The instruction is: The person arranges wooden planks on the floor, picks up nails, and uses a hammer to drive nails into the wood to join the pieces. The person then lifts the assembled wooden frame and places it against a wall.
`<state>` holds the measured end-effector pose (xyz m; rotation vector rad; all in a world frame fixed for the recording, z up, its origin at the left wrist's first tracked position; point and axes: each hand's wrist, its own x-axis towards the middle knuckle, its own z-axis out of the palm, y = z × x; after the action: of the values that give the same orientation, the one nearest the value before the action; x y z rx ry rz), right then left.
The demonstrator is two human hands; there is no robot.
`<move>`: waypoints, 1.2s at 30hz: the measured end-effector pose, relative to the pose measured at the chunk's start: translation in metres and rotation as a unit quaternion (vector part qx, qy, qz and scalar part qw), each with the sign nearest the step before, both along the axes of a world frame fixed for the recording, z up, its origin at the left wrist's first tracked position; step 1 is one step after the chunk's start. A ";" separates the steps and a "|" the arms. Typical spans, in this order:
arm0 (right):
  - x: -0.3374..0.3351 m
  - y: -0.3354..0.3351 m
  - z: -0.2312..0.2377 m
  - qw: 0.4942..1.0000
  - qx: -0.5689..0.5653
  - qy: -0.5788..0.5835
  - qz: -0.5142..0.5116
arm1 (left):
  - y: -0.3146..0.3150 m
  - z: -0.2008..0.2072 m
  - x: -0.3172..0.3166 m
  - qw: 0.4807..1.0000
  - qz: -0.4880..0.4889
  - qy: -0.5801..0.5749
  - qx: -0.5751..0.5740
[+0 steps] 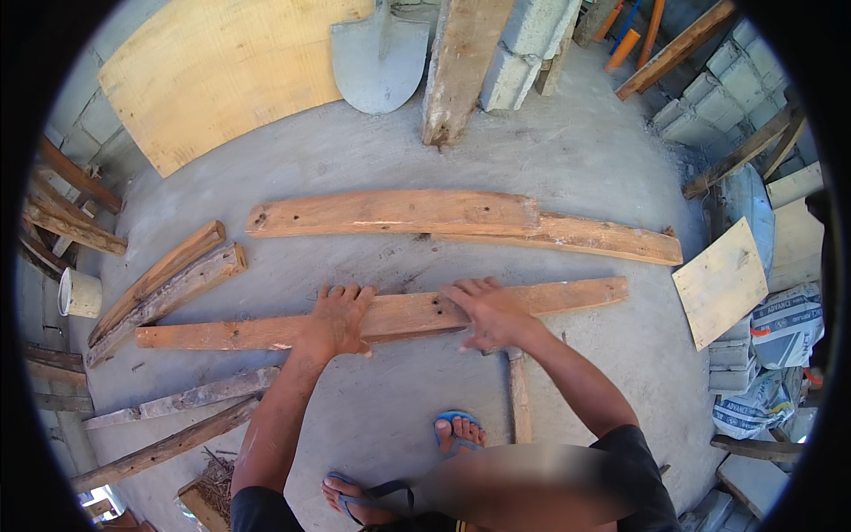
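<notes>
On the grey concrete floor (576, 155), a worn plank (403, 312) under both hands

In the head view, the plank lies flat in front of the feet, running side to side. The left hand (335, 319) and the right hand (496, 315) each grasp it across its width, fingers over the far edge, thumbs at the near one; how firmly, I cannot tell.

The work looks to be at the handling stage: the plank is down and both hands are placed, but nothing shows it fastened to anything. Just beyond lie a broad plank (390, 213) and a narrower plank (603, 238), their ends overlapping, with no hand on them. What looks like a hammer (520, 399) lies near the right hand, unheld. How much is left, the view does not settle.

The plank is reddish brown, scuffed and pale in patches, with dark holes between the hands. A darker strip shows along its near edge, either its side or a second piece beneath.
</notes>
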<state>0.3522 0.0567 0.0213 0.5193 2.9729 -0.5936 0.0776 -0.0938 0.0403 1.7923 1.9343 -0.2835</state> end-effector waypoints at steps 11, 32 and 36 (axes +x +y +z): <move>0.019 0.048 0.002 0.979 -0.037 -0.185 -0.081 | -0.029 -0.035 0.002 0.987 0.032 -0.080 0.133; 0.128 0.042 -0.030 0.962 0.159 0.088 -0.205 | -0.053 -0.060 0.020 0.919 -0.006 -0.006 0.395; 0.119 0.038 -0.033 0.957 0.173 0.060 -0.226 | -0.044 -0.061 0.011 0.931 0.021 -0.051 0.360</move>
<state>0.4714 0.0950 -0.0113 1.2541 3.0944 -0.1176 0.0883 -0.1382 -0.0209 2.1253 2.1540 0.6064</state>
